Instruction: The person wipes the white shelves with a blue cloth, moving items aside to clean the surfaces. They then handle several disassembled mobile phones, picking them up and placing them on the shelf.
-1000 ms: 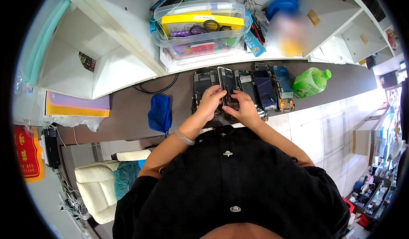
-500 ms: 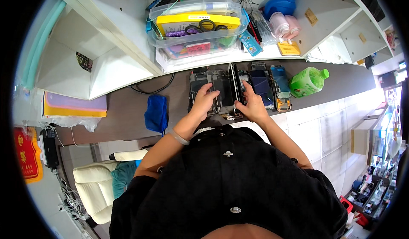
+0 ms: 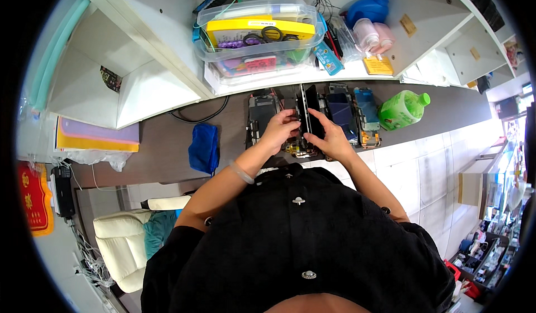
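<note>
Between my two hands, several thin phone screen panels (image 3: 305,103) stand on edge, close together, above the desk. My left hand (image 3: 282,130) is closed against their left side, with its fingertips partly hidden. On the other side, my right hand (image 3: 330,139) grips a dark panel with thumb and fingers. To the left lies a dismantled phone part (image 3: 262,115), dark with metal edges. Right of my hands lie a dark bluish phone panel (image 3: 341,112) and a blue phone part (image 3: 365,109) with golden flex cable at its near end.
A green bottle (image 3: 403,111) lies at the right of the desk (image 3: 162,145). A blue cloth pouch (image 3: 204,148) and a black cable (image 3: 204,117) are on the left. Shelves behind hold a clear plastic box (image 3: 257,48). A cream chair (image 3: 120,246) stands lower left.
My left hand has moved right, toward my right hand. The dark panel that lay flat beside it now stands on edge against the upright one.
</note>
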